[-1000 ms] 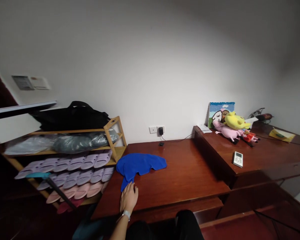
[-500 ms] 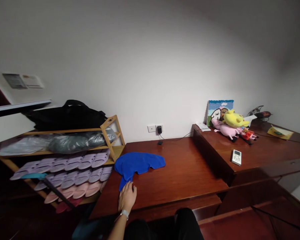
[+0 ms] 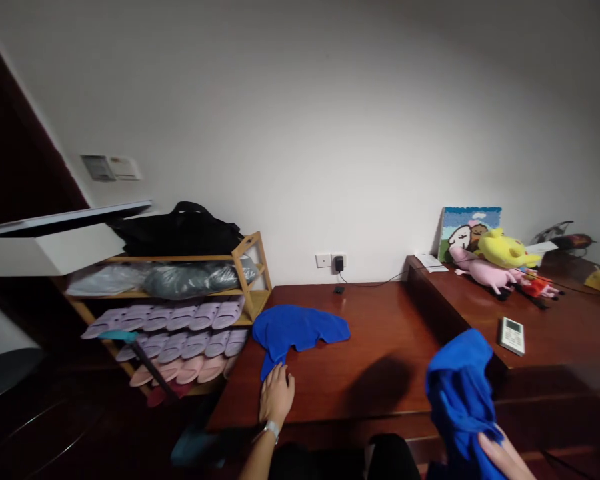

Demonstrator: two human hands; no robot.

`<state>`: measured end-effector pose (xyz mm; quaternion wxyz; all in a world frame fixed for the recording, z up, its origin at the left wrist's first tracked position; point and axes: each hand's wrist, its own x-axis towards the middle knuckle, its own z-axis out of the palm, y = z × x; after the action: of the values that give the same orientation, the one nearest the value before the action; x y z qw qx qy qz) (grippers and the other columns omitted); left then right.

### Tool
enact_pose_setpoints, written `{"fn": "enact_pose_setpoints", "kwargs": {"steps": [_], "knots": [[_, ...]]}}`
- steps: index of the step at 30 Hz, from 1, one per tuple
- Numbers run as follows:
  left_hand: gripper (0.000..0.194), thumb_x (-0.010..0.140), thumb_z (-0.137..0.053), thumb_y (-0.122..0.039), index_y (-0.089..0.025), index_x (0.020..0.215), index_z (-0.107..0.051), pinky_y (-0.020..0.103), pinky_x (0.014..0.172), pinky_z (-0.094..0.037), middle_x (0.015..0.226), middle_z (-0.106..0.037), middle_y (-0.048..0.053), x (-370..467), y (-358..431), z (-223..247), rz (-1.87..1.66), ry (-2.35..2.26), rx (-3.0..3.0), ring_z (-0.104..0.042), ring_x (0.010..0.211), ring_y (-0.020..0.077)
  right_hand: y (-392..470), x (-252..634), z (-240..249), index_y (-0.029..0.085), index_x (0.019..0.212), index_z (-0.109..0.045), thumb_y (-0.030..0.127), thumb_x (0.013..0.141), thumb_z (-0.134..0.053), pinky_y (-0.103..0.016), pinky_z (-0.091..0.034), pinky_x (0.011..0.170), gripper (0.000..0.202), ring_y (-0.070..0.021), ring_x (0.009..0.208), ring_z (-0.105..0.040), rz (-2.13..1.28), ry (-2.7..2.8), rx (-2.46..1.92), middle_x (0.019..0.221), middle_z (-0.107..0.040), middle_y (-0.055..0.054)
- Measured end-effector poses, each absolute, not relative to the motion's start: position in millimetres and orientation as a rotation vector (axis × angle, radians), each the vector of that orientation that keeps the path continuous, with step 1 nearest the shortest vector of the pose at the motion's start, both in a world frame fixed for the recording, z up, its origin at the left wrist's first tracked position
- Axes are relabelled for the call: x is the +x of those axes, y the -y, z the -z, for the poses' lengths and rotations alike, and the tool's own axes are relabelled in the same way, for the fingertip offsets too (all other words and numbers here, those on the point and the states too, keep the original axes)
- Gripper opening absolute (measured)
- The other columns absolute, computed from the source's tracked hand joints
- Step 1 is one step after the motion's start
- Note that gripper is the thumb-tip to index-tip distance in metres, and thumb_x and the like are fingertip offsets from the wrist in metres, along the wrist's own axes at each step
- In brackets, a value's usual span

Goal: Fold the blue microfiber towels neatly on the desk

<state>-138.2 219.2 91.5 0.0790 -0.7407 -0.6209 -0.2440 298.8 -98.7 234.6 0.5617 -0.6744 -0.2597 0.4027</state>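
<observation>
Right grip [image 3: 503, 455] is closed on a bunched blue cloth [image 3: 460, 387], which rises above it, clear of the lower surface [image 3: 380, 310]; the picture's bottom edge cuts off part of the grip, so I can't be certain how all its fingers sit. Well to its left, I have the left grip [image 3: 277, 397] palm down and loosely spread on that surface, fingertips touching the narrow tail of a flat blue cloth [image 3: 300, 328] that lies mostly beyond them.

Beyond the right grip and its cloth, the higher surface [image 3: 545, 327] makes a step up, with a white remote [image 3: 511, 335] near the edge. Farther back from that grip I see a pink plush pig [image 3: 485, 273], a yellow plush toy [image 3: 503, 248] against it, and a dog picture [image 3: 473, 217] leaning on the wall.

Beyond the left grip, a black plug [image 3: 339, 265] sits in the wall socket, its thin cable running right. To that grip's left stands a wooden rack [image 3: 259, 304] with rows of slippers [image 3: 183, 315]; a dark pole [image 3: 155, 370] crosses in front of them.
</observation>
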Motion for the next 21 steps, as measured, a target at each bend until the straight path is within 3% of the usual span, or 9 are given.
{"fn": "enact_pose_setpoints", "kwargs": {"steps": [2,4,6,8,10,15,18,21], "knots": [[0.041,0.096,-0.042,-0.025,-0.011,0.125,-0.069,0.041,0.113,-0.043,0.136,-0.068,0.016,-138.7,-216.9,-91.5,0.722,1.863,-2.215,-0.059,0.13,0.0275,47.6,261.0,-273.7,0.021,0.111,-0.075,0.072,0.051,-0.084,-0.052,-0.05,0.105,0.08,-0.0428,0.121,-0.061,-1.032,0.901,-1.465,0.118,-0.074,-0.015],[0.041,0.096,-0.042,-0.023,-0.011,0.126,-0.068,0.04,0.113,-0.043,0.136,-0.068,0.015,-138.7,-214.1,-92.2,0.715,1.874,-2.204,-0.059,0.13,0.0266,-18.1,225.0,-313.8,0.019,0.113,-0.074,0.073,0.073,-0.072,-0.051,-0.049,0.106,0.067,-0.0374,0.117,-0.063,-1.05,1.289,-1.327,0.119,-0.074,-0.012],[0.041,0.096,-0.042,-0.022,-0.011,0.126,-0.068,0.04,0.113,-0.043,0.136,-0.068,0.014,-138.2,-211.1,-93.4,0.703,1.892,-2.189,-0.06,0.129,0.026,-96.3,193.2,-347.4,0.017,0.109,-0.073,0.069,0.086,-0.061,-0.047,-0.053,0.101,0.058,-0.033,0.109,-0.066,-1.069,1.595,-1.226,0.111,-0.076,-0.009],[0.04,0.096,-0.042,-0.022,-0.012,0.126,-0.068,0.04,0.112,-0.043,0.136,-0.068,0.014,-137.5,-208.5,-94.1,0.688,1.91,-2.178,-0.06,0.128,0.0258,-178.8,165.5,-369.2,0.016,0.107,-0.072,0.067,0.09,-0.056,-0.043,-0.054,0.097,0.056,-0.0301,0.104,-0.068,-0.87,1.707,-1.28,0.108,-0.076,-0.008],[0.041,0.096,-0.041,-0.02,-0.013,0.127,-0.067,0.04,0.112,-0.043,0.138,-0.067,0.013,-137.2,-206.3,-93.6,0.677,1.933,-2.162,-0.059,0.129,0.0254,-253.1,141.4,-376.5,0.016,0.116,-0.069,0.06,0.094,-0.051,-0.041,-0.052,0.1,0.052,-0.0283,0.108,-0.068,-0.783,1.699,-1.333,0.113,-0.075,-0.008],[0.041,0.096,-0.042,-0.019,-0.015,0.129,-0.066,0.041,0.113,-0.042,0.14,-0.065,0.012,-138.6,-202.8,-89.4,0.676,1.975,-2.154,-0.057,0.13,0.0254,-337.8,91.9,-324.9,0.02,0.132,-0.063,0.038,0.093,-0.053,-0.041,-0.038,0.115,0.044,-0.028,0.132,-0.055,-0.637,1.749,-1.511,0.137,-0.065,-0.011],[0.04,0.096,-0.042,-0.019,-0.016,0.129,-0.066,0.041,0.112,-0.041,0.136,-0.066,0.011,-138.7,-199.9,-92.4,0.68,1.994,-2.159,-0.057,0.128,0.0253,-318.9,66.0,-258.8,0.02,0.13,-0.066,0.034,0.092,-0.055,-0.042,-0.04,0.113,0.042,-0.0283,0.13,-0.057,-0.617,1.863,-1.605,0.137,-0.065,-0.013],[0.038,0.097,-0.041,-0.019,-0.018,0.125,-0.067,0.041,0.111,-0.04,0.13,-0.068,0.01,-137.4,-196.0,-101.1,0.7,2.005,-2.162,-0.058,0.124,0.0252,-278.5,46.4,-198.3,0.022,0.127,-0.069,0.034,0.077,-0.075,-0.046,-0.04,0.113,0.052,-0.0347,0.135,-0.052,-0.62,2.034,-1.632,0.144,-0.061,-0.013]]}}
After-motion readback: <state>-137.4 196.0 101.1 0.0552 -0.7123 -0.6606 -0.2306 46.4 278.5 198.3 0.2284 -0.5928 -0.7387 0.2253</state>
